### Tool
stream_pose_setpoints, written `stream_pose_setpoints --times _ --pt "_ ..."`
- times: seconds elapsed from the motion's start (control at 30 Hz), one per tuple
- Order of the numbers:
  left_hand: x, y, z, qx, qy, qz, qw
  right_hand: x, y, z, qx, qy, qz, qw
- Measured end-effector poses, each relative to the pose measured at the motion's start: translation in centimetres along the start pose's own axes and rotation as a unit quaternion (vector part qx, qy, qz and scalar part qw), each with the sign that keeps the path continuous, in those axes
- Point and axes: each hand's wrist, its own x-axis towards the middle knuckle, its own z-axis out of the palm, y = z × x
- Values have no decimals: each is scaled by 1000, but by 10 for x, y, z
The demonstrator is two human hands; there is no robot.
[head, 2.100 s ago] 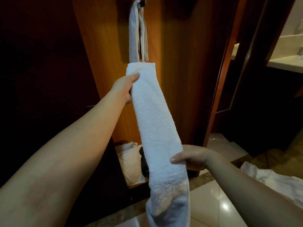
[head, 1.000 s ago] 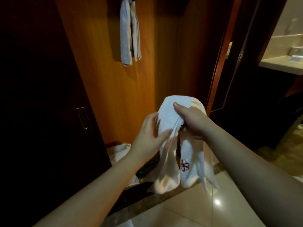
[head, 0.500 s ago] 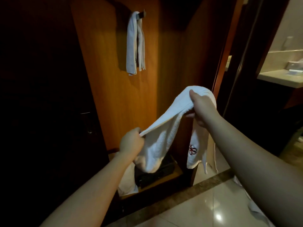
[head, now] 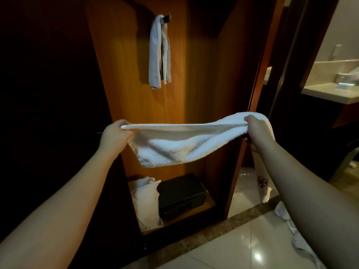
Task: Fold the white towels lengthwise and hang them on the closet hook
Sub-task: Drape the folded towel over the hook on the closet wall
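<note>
While stretched taut between gripping hands, left (head: 114, 133) and right (head: 256, 129): white towel (head: 174, 150), top edge level.

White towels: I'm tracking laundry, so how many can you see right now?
3 for sure: one stretched between the left hand and right hand, towels on the hook, and crumpled cloth on the floor at right. The hook bundle may hide more.

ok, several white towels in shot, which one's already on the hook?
The narrow folded white terry towel draped over the dark closet hook. The other is stretched between both hands, and more white cloth lies on the floor.
</note>
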Motion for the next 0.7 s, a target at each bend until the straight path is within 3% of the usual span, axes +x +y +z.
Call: stream_pose_setpoints --times 0.07,0.2,0.27,0.3,0.37,0.43,0.47,0.53,0.7 --pt "-2 -1 -5 -122 10 -20 992 0 3 -1 18 -1 -4 1000" --pt "-6 17 -10 -117 17 48 992 -1 2 0 99 -14 16 995" --pt "-4 33 -22 -195 79 87 974 -3 -5 3 157 -31 21 987" --pt "-2 36 -30 -262 66 86 959 -4 -8 4 188 -36 22 981" --pt "-10 28 -26 -376 -87 -4 923 -7 -12 8 239 -48 24 970" --pt "-38 11 -7 -283 -222 -106 927 -8 -11 8 264 -55 30 963" --pt "-47 5 0 -202 -231 -114 945 -7 -8 6 264 -49 32 963" --pt "-50 1 2 -153 -179 -112 965 -2 -3 -1 244 -30 34 969" --pt "-27 18 -21 -366 -49 -34 929 4 -2 -9 236 -26 16 971"
